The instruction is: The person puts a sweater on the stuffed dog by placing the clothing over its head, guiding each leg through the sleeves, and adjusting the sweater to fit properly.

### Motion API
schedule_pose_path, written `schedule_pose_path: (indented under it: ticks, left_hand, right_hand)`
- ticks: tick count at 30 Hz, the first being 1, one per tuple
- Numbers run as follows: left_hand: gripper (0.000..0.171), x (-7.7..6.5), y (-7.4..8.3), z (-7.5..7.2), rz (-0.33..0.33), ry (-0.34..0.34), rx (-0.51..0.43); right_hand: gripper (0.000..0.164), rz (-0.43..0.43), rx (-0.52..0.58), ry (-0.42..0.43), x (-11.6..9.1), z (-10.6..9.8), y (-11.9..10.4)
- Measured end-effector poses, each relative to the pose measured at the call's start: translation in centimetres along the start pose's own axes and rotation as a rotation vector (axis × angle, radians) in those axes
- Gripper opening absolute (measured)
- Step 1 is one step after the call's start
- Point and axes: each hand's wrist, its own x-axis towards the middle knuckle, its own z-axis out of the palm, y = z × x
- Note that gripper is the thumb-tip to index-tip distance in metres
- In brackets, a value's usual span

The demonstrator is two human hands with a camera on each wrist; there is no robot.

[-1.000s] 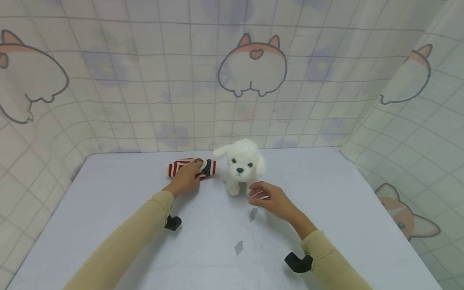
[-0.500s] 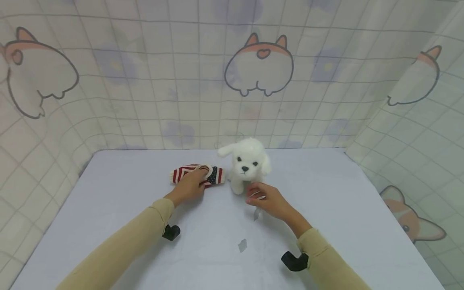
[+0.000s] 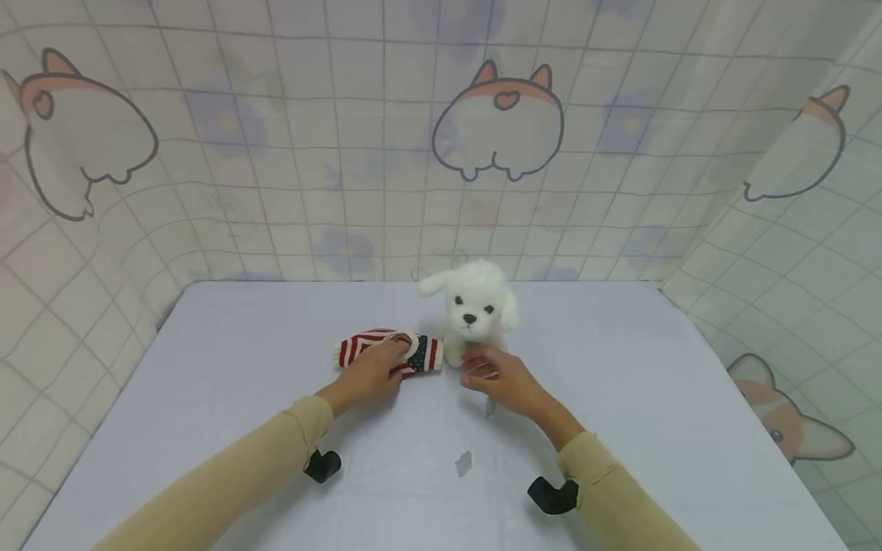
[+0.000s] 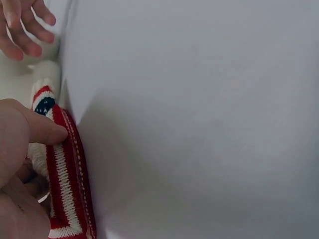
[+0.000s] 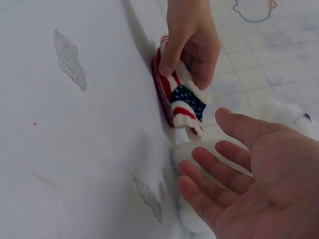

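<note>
My left hand [image 3: 372, 373] pinches a small knitted sweater [image 3: 422, 357], striped red and white with a dark blue starred patch. In the left wrist view the thumb presses the striped face of the sweater [image 4: 65, 189], while the other fingers are partly hidden at its round neck opening. A white plush dog [image 3: 477, 302] stands just right of the sweater, facing me. My right hand [image 3: 506, 380] is in front of the dog's legs, palm turned toward the sweater. In the right wrist view the right hand [image 5: 264, 174] holds nothing, its fingers spread and loosely bent.
A pale cloth covers the table [image 3: 586, 344], with small grey patches [image 3: 465, 464] in front of the dog. Behind and beside it hangs a checked curtain [image 3: 386, 191] printed with cartoon corgis. Black mounts [image 3: 553, 496] sit on both wrists.
My left hand has drawn the sweater toward me and slightly right. My right hand has shifted a little left, across the dog's front legs. The head view has turned slightly left.
</note>
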Motion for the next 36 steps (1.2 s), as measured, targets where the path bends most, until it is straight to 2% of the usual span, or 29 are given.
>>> schedule_pose_path:
  ticks: [9,13,16,20,28,32,36]
  left_hand:
    - [0.046,-1.2,0.7,0.5,0.013,-0.011,-0.007]
    - [0.046,-1.6,1.0,0.4,-0.007,-0.022,-0.021]
    - [0.044,-1.9,1.0,0.2,0.001,0.005,-0.029]
    - [0.037,-2.4,0.9,-0.6,0.038,0.076,-0.021]
    - [0.033,-3.1,-0.3,-1.9,0.152,0.272,0.087]
    - [0.03,-3.0,-0.9,-2.0,0.109,0.276,0.107]
    - [0.026,-2.9,-1.7,-1.9,0.057,0.253,0.072]
  right_hand:
    - [0.04,0.005,0.003,-0.008,0.3,0.4,0.3]
    - [0.042,0.005,-0.002,-0.015,0.6,0.6,0.3]
    - [0.042,0.002,-0.012,-0.017,0.7,0.9,0.1]
    - [0.042,-0.017,-0.024,-0.013,0.6,1.2,-0.4]
    - [0.045,-0.039,-0.112,0.031,0.5,1.9,-2.1]
    - [0.046,-0.033,-0.148,0.059,0.9,2.5,-2.4]
    - [0.048,-0.098,-0.241,0.064,1.4,3.2,-2.6]
